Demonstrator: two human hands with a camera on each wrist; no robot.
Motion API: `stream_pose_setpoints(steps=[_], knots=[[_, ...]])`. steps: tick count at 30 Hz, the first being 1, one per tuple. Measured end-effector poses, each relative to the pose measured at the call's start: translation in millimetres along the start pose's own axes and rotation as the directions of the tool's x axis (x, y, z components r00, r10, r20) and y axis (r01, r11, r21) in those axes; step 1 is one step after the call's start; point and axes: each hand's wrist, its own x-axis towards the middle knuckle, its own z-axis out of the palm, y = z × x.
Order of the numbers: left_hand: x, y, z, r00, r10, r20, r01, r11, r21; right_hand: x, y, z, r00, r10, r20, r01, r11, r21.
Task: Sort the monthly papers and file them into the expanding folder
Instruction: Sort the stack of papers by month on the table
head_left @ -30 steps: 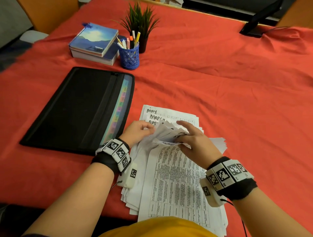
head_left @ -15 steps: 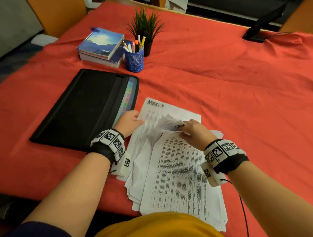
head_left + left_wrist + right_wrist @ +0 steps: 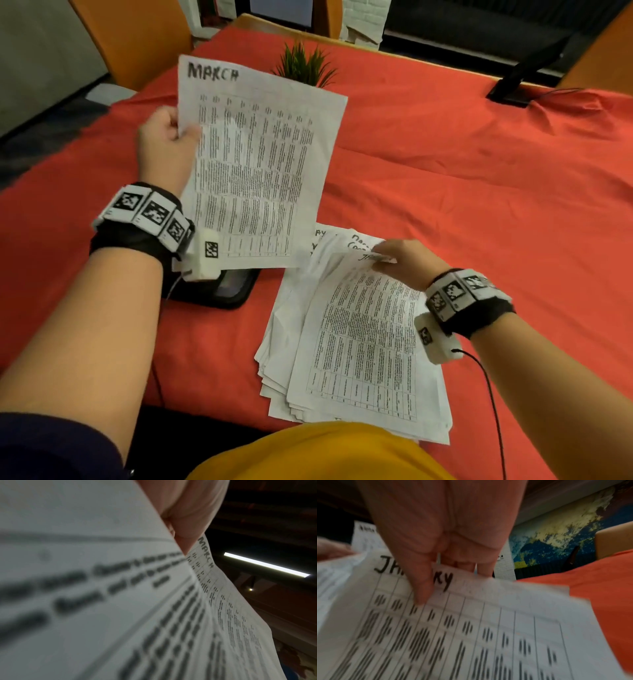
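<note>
My left hand (image 3: 168, 144) holds up a printed sheet headed MARCH (image 3: 253, 164) by its left edge, lifted above the table; the same March sheet (image 3: 223, 601) fills the left wrist view beside my fingers (image 3: 187, 520). My right hand (image 3: 404, 260) pinches the top edge of the January sheet (image 3: 363, 339) on the fanned stack of papers (image 3: 284, 342) near the table's front edge. In the right wrist view my thumb (image 3: 421, 577) lies across the word on the January sheet (image 3: 471, 635). Only a corner of the black expanding folder (image 3: 222, 291) shows below the lifted sheet.
A red cloth (image 3: 445, 178) covers the table. A small green plant (image 3: 305, 68) stands at the back, partly behind the lifted sheet. A black stand with a cable (image 3: 520, 82) sits at the far right. An orange chair (image 3: 137, 37) stands behind the table on the left.
My left hand has pulled the March sheet out of the stack and lifted it up. My right hand stays on the stack, now pinching the January sheet. The camera has tilted.
</note>
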Motion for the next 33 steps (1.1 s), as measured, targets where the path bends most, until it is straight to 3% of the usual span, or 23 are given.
stream_pose_setpoints(steps=[5, 8, 10, 12, 17, 22, 24, 28, 33], knots=[[-15, 0, 9, 0.991, -0.036, 0.131, 0.044, 0.997, -0.062, -46, -15, -70, 0.983, 0.048, 0.179, -0.065, 0.994, 0.090], [-38, -9, 34, 0.957, -0.123, 0.265, 0.145, 0.987, -0.066, -62, -24, -110, 0.970, 0.052, 0.236, -0.115, 0.958, 0.263], [-61, -16, 55, 0.908, -0.197, 0.370, 0.251, 0.963, -0.103, -64, -29, -126, 0.964, 0.064, 0.258, -0.169, 0.896, 0.411], [-86, -24, 74, 0.860, -0.233, 0.455, 0.322, 0.938, -0.127, -55, -31, -129, 0.958, 0.088, 0.274, -0.208, 0.869, 0.449], [-134, -49, 105, 0.682, -0.330, 0.653, 0.472, 0.880, -0.048, -10, -13, -77, 0.953, 0.247, 0.174, -0.270, 0.956, 0.120], [-147, -49, 111, 0.558, -0.380, 0.738, 0.560, 0.828, 0.004, 15, -4, -14, 0.947, 0.279, 0.161, -0.298, 0.948, 0.112], [-147, -50, 112, 0.535, -0.347, 0.770, 0.531, 0.847, 0.013, 21, -3, -3, 0.964, 0.247, 0.098, -0.258, 0.959, 0.119], [-149, -56, 113, 0.525, -0.264, 0.809, 0.304, 0.946, 0.111, 23, 1, 8, 0.986, 0.168, -0.011, -0.164, 0.975, 0.152], [-145, -65, 107, 0.459, -0.248, 0.853, 0.161, 0.968, 0.195, 13, 2, 10, 0.976, 0.218, 0.016, -0.212, 0.929, 0.305]])
